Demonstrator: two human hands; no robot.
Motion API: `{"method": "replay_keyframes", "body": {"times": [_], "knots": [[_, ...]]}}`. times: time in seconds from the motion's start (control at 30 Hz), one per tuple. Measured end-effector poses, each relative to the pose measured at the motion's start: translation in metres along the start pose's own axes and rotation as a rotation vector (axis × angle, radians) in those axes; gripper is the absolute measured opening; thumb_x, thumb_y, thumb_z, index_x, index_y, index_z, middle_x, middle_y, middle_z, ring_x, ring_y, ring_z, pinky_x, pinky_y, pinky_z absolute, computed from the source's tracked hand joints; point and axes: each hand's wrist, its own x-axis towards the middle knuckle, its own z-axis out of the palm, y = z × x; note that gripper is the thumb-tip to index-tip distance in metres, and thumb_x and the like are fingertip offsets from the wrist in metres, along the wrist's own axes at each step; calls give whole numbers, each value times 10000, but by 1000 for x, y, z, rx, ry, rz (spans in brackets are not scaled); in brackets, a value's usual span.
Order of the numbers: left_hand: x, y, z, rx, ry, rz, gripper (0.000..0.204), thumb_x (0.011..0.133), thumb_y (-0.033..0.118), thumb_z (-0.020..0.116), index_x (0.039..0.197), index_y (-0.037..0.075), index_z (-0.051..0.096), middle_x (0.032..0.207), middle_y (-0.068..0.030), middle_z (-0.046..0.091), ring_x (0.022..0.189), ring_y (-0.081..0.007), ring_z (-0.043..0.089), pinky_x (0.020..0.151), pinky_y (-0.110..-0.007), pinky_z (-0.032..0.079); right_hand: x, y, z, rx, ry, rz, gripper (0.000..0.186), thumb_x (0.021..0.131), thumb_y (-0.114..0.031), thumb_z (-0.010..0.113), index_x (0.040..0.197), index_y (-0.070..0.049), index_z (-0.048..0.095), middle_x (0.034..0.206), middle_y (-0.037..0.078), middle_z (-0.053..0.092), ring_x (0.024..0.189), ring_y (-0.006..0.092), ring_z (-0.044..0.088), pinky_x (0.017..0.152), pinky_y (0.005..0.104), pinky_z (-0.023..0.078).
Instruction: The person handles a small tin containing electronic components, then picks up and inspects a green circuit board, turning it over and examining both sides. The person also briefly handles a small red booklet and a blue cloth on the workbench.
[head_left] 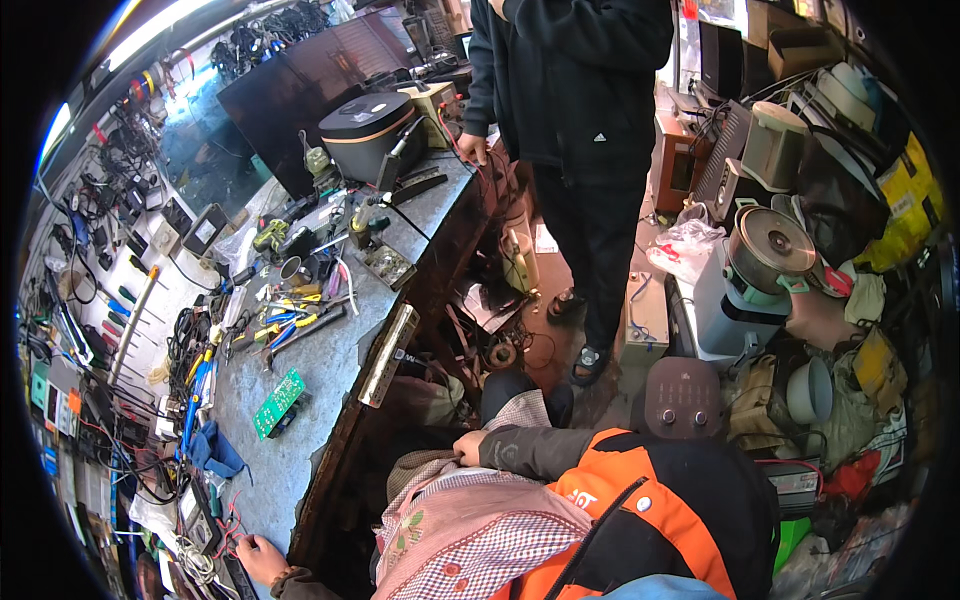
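At the near left edge of the workbench (345, 350) is my left hand (262, 560), its fingers curled beside thin red wires (230, 522). Whatever may be in those fingers is too small to make out. Close by lies a meter-like device (198, 517) with a dark face. My right hand (468, 448) rests on my lap at the edge of the checked pink apron (470, 525); its fingers are curled, and nothing shows in them. A green circuit board (279, 404) lies on the bench ahead of my left hand, next to a blue cloth (216, 450).
Pliers (290, 322) and other tools litter the bench. A black appliance (370, 135) stands at its far end. Another person (590, 120) in dark clothes stands there, one hand near the bench corner. Pots (770, 245) and appliances are piled at the right.
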Motion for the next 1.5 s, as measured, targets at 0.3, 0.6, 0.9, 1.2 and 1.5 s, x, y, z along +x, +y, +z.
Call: {"method": "replay_keyframes", "body": {"times": [0.3, 0.6, 0.9, 1.2, 1.5], "knots": [[2, -4, 3, -4, -9, 6, 135, 947, 155, 664, 962, 21, 678, 990, -161, 686, 949, -374, 666, 853, -461, 532, -3, -1, -3, 14, 8, 10, 325, 915, -247, 719, 1177, -62, 768, 1157, 198, 763, 1093, 384, 715, 947, 501, 563], [1, 2, -2, -3, 9, 16, 125, 947, 149, 665, 948, 25, 666, 983, -159, 678, 947, -374, 663, 847, -464, 532, -2, -1, -3, 13, 17, -4, 317, 914, -244, 718, 1171, -68, 774, 1153, 197, 766, 1091, 384, 717, 952, 498, 561], [2, 2, 3, 10, 14, 20, 119, 948, 151, 664, 957, 32, 668, 987, -162, 675, 938, -381, 662, 833, -470, 530, -5, -2, -7, 8, -13, 14, 331, 926, -249, 718, 1197, -64, 764, 1175, 192, 764, 1101, 383, 715, 955, 495, 561], [-1, 3, 2, -4, 31, -9, 105, 948, 141, 662, 967, 38, 677, 977, -170, 672, 934, -390, 666, 820, -474, 532, -1, 3, -3, 29, 7, -5, 327, 903, -244, 709, 1168, -63, 770, 1151, 199, 769, 1090, 387, 723, 946, 492, 567], [-2, 7, -4, -34, 91, 66, 67, 899, 91, 686, 881, 30, 662, 902, -153, 639, 865, -377, 651, 763, -472, 521, 7, 10, 6, 18, 27, -21, 329, 858, -289, 713, 1116, -97, 782, 1089, 207, 771, 1070, 395, 728, 944, 497, 565]]}}
